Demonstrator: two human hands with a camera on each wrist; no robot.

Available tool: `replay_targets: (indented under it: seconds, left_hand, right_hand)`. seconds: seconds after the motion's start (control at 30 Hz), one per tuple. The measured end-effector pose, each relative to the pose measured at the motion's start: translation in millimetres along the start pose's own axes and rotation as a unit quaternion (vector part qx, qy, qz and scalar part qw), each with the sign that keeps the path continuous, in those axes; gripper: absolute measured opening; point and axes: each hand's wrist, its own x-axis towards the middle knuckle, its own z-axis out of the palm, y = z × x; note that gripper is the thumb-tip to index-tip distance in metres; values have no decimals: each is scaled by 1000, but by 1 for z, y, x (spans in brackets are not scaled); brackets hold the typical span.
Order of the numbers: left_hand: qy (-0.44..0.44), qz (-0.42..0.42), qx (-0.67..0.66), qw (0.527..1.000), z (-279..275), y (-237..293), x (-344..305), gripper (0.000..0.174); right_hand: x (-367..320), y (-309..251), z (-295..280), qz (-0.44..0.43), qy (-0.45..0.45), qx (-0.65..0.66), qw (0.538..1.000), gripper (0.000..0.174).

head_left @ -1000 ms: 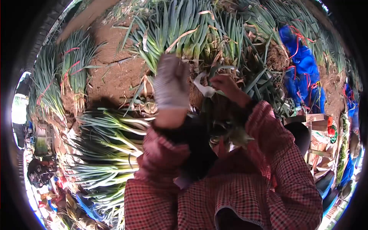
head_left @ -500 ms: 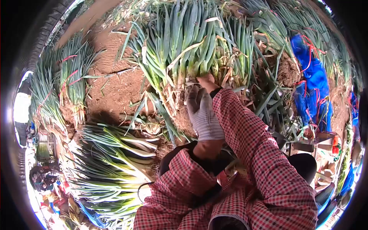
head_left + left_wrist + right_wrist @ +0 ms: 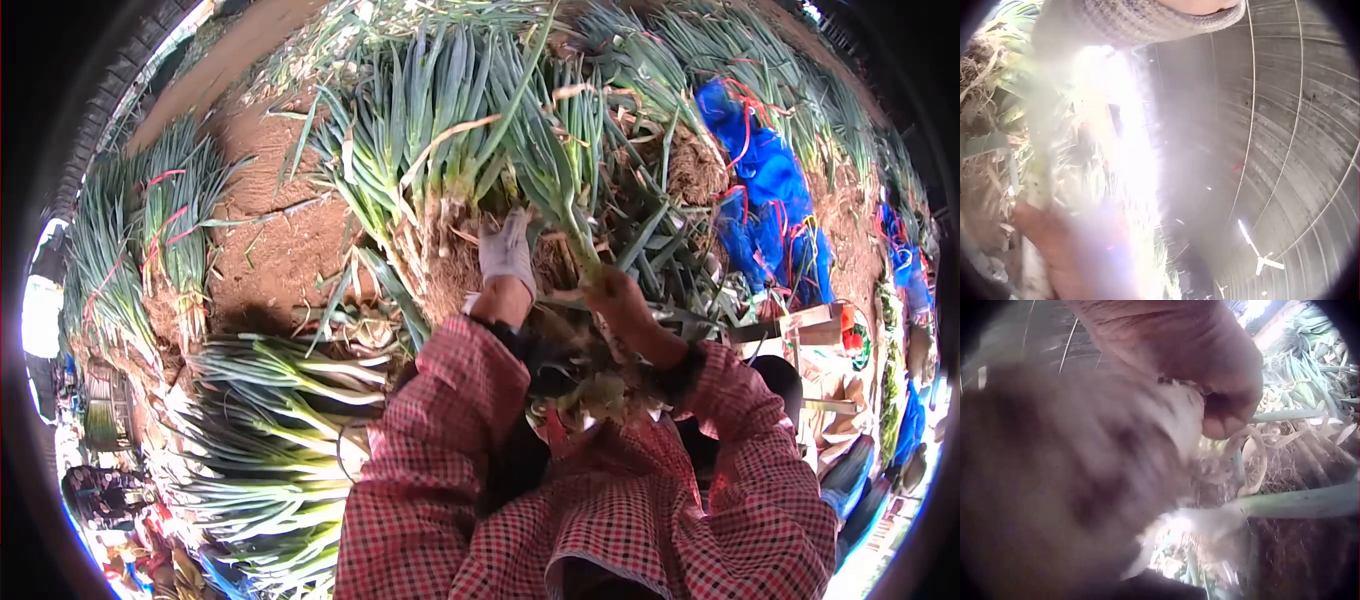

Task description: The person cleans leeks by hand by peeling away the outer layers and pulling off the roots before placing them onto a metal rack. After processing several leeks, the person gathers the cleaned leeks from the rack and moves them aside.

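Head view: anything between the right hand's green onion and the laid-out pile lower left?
Yes: the left sleeve lies between the green onion and the pile. Nothing visible separates right hand and green onion; its grip is round it.

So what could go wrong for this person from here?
The leaves of the leek in the right hand overlap the standing bunch in the head view, so they might snag or tear. That hand looks bare, unlike the gloved left hand, so rough work might scrape it. The left sleeve looks close to the leek pile and could knock some askew.
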Motion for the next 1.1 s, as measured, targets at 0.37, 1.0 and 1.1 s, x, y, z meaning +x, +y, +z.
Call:
replay_targets:
  seconds: [0.37,1.0,1.1]
  left_hand:
    - [-87,80,152,981,80,-15,-96,51]
    - [-196,-5,445,874,97,-3,-41,28]
    - [-204,-10,-145,968,115,44,-66,48]
  right_hand:
    - [-141,4,4,57,-21,257,964,38]
    - [-26,-14,-72,-197,40,53,978,41]
    - [-32,-6,-57,-214,98,-103,966,35]
